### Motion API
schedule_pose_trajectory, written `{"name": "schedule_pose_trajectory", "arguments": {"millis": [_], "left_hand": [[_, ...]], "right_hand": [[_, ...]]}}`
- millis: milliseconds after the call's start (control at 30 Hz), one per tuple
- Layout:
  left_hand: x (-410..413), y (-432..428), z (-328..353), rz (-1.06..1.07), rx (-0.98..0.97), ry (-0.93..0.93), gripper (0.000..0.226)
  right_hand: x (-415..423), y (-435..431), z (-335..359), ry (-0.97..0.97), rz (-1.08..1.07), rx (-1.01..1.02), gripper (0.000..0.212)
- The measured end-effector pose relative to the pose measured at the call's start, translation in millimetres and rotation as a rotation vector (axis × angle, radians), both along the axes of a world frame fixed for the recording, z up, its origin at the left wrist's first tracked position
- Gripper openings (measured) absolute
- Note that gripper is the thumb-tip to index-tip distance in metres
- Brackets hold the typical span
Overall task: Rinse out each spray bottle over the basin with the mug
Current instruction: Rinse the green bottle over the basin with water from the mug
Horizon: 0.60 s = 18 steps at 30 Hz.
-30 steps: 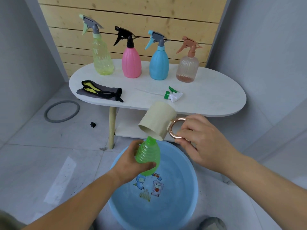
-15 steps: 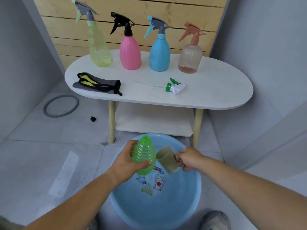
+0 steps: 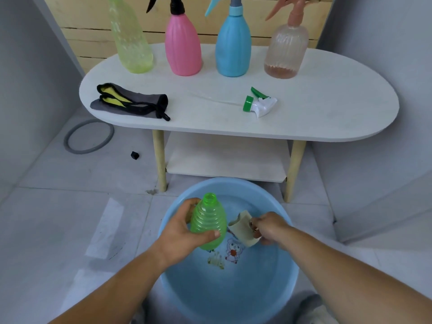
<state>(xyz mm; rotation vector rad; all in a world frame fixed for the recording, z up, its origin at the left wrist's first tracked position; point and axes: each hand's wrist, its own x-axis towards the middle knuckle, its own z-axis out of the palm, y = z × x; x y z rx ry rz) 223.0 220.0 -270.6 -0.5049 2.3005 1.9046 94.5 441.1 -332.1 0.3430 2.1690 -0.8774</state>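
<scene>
**Refilling the mug for the green bottle**

On the left, our left hand (image 3: 187, 232) is wrapped around the belly of the green ribbed plastic bottle (image 3: 208, 220), thumb across the front. The bottle is held above the round blue plastic basin (image 3: 288, 265), its open neck pointing up and slightly away from us. Just to its right, the beige mug (image 3: 242, 228) lies tipped on its side low in the basin, mouth towards the bottle. Our right hand (image 3: 268, 226) grasps it at the handle side, fingers curled; the handle itself is mostly hidden.

We judge the step in hand to be a scoop. To do it well, we should sink the mug's rim under the water, right it before lifting, and keep the bottle over the middle of the basin. The neck is narrow, so the pour wants a thin stream, with the mug's lip close above the opening. Spills then fall back into the basin rather than onto the tiled floor.

Behind, on the white oval table (image 3: 327, 108), from the left:

- a grey and yellow folded cloth (image 3: 131, 102)
- four capped spray bottles in a row – pale yellow-green (image 3: 131, 43), pink (image 3: 183, 45), blue (image 3: 232, 45) and clear peach (image 3: 286, 50), the last with a little liquid at the bottom
- the green and white trigger head (image 3: 259, 104), lying loose in front of the row with its tube stretched leftwards

Those four appear to be waiting their turn.
</scene>
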Motion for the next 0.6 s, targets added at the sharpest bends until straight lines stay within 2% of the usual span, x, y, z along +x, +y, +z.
{"name": "schedule_pose_trajectory", "arguments": {"millis": [400,600], "left_hand": [[-0.9,-2.6,-5.5,0.007,0.025,-0.011,0.072],[2.3,-4.2,-3.8,0.015,0.021,-0.008,0.067]], "right_hand": [[-13.9,-2.4,-13.0,-0.02,-0.072,-0.018,0.032],[-13.8,-10.9,-11.4,-0.008,-0.02,-0.027,0.03]]}}
